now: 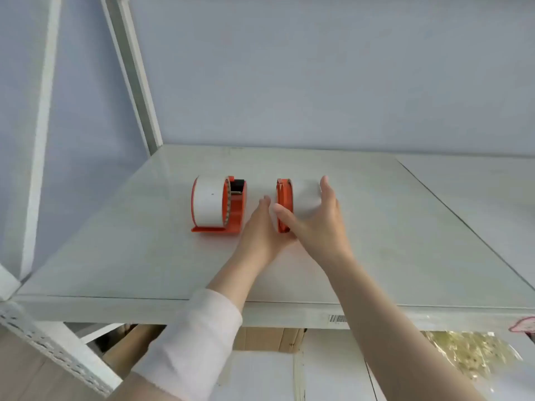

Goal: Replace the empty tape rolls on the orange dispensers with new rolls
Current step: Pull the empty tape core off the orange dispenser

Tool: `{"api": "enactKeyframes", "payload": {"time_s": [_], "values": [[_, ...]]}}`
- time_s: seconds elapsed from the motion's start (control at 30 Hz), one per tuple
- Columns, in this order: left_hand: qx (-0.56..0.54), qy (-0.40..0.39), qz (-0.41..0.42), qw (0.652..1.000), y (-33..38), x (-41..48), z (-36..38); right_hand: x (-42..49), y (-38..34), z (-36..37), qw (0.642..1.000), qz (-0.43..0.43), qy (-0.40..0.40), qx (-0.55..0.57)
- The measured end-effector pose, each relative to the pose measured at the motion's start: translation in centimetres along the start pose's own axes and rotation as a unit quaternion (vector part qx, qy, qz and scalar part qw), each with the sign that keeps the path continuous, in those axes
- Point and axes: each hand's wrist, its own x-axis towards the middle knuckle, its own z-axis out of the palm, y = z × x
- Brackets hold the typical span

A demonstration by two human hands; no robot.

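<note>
Two orange tape dispensers stand on a white shelf board. The left dispenser carries a full white roll and stands alone. The right dispenser also carries a white roll. My right hand spans this one from the front, thumb on the orange side and fingers over the far side of the roll. My left hand lies flat just left of the right dispenser, fingers straight and holding nothing; whether it touches the orange base I cannot tell.
A white metal upright rises at the back left and a perforated rail runs at the lower left. Cardboard boxes and a clear bag of yellowish goods sit under the shelf. The wall stands close behind.
</note>
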Motion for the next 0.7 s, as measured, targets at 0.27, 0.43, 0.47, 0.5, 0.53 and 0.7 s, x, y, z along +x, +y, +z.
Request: {"api": "enactKeyframes", "payload": {"time_s": [0.27, 0.43, 0.47, 0.5, 0.53, 0.7], "values": [[-0.036, 0.003, 0.041, 0.999, -0.9, 0.6, 0.6, 1.1, -0.2, 1.8, 0.988, -0.037, 0.063, -0.139], [0.004, -0.003, 0.050, 0.999, -1.3, 0.7, 1.1, 2.9, -3.3, 0.1, 0.982, -0.021, 0.033, -0.183], [-0.006, -0.006, 0.050, 0.999, -1.3, 0.7, 1.1, 3.3, -3.6, -0.2, 0.982, -0.013, 0.020, -0.187], [-0.012, -0.006, 0.050, 0.999, -1.3, 0.9, 1.0, 3.6, -4.0, -0.4, 0.980, -0.004, 0.011, -0.197], [-0.010, -0.003, 0.047, 0.999, -1.3, 1.0, 1.0, 4.1, -4.4, -0.6, 0.977, 0.006, 0.006, -0.211], [0.008, -0.002, 0.051, 0.999, -1.7, 0.8, 1.5, 5.8, -8.2, -2.0, 0.965, -0.014, 0.009, -0.260]]}}
